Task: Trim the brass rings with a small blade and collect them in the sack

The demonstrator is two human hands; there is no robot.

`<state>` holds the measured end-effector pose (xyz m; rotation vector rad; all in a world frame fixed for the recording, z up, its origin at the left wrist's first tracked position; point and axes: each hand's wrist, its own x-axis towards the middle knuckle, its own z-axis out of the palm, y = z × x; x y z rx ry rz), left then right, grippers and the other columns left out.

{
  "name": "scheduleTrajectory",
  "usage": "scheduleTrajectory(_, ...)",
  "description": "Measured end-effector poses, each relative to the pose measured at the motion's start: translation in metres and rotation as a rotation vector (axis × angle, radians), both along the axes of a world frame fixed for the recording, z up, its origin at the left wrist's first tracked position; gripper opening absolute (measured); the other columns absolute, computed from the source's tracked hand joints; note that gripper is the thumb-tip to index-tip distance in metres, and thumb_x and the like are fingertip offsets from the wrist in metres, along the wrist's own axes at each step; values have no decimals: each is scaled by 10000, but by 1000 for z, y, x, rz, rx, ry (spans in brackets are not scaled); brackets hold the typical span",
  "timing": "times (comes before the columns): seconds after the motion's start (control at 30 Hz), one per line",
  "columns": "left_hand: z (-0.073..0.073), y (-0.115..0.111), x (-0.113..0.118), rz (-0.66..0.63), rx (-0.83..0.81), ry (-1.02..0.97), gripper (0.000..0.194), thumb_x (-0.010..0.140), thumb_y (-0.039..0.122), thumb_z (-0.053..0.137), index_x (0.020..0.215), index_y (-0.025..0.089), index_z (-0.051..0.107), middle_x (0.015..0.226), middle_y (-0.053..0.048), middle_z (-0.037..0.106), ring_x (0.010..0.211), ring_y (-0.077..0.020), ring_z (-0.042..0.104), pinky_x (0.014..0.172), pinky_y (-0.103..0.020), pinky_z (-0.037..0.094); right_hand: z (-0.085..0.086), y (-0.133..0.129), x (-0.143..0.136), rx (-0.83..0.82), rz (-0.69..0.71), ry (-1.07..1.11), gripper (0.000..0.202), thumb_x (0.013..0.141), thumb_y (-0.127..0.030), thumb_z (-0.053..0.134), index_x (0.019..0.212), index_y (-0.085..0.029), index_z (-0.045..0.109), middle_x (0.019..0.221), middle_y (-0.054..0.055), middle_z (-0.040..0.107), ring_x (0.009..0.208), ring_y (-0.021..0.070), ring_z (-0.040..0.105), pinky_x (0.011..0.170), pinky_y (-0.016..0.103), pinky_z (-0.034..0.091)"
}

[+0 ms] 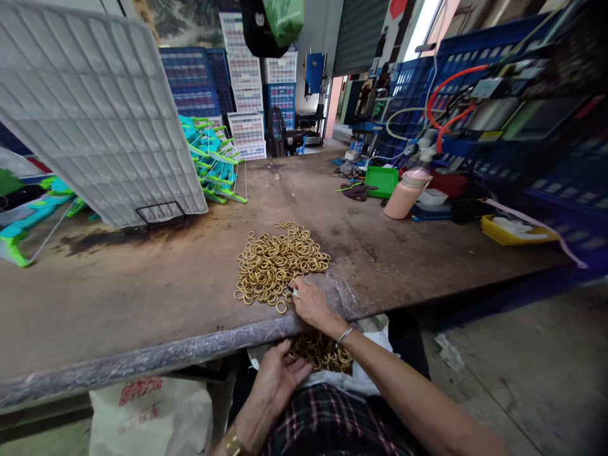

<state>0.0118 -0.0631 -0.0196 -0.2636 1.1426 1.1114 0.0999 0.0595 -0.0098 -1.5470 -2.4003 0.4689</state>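
A heap of brass-coloured rings [280, 263] lies on the worn brown table near its front edge. At the heap's near right side is my right hand [311, 302], its fingers closed around a small pen-like thing with a black tip [293, 291]. One loose ring [281, 307] lies just left of those fingers. Below the table edge, more rings [327, 354] fill an open white sack [377, 339] on my lap. My left hand [282, 373] is palm up with fingers apart at the left side of the sacked rings, holding nothing.
A grey ribbed panel [104, 114] stands at the left, with teal-and-green plastic frames [216, 161] behind it. At the right are a pink bottle [406, 196], a green tray [381, 182] and a yellow tray [515, 231]. A printed sack [152, 418] sits below the table.
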Motion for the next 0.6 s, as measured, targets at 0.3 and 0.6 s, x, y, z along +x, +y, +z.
scheduleTrajectory(0.3,13,-11,0,3,4,36,77,787,156,513,843,138,464,749,-86,552,690,-206,644,665,-325,522,3,7,8,-90,-50,344,101,820,-201,414,839,-184,512,745,18,592,681,128,527,600,213,313)
scheduleTrajectory(0.6,34,2,2,-144,494,734,308,735,366,596,954,157,535,605,31,531,434,-77,454,398,-186,362,9,-11,30,-338,-46,784,104,754,-274,421,698,-196,462,525,-65,432,483,92,378,491,204,309)
